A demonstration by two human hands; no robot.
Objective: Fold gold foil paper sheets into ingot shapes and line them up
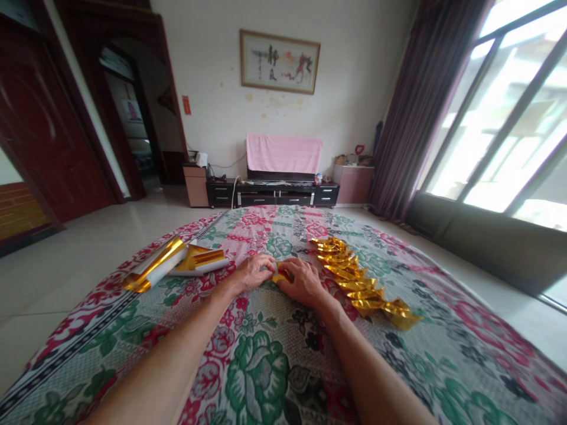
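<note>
A small piece of gold foil paper (280,274) lies between my two hands, low over the flowered cloth (257,372). My left hand (254,273) has its fingertips closed on the paper's left end. On the right side my right hand (303,281) pinches the same piece, its fingers covering part of it. To the right stretches a row of several folded gold foil shapes (349,273), overlapping one another. Left of my hands rest a rolled gold and white sheet (159,265) and another partly curled one (204,261) touching or close beside it.
Beyond the cloth's far edge stands a low black cabinet (287,195) with a pink cloth (283,153) draped over something on it. A window (500,118) and dark curtain (411,106) are at the right; a red door (44,124) is at the left.
</note>
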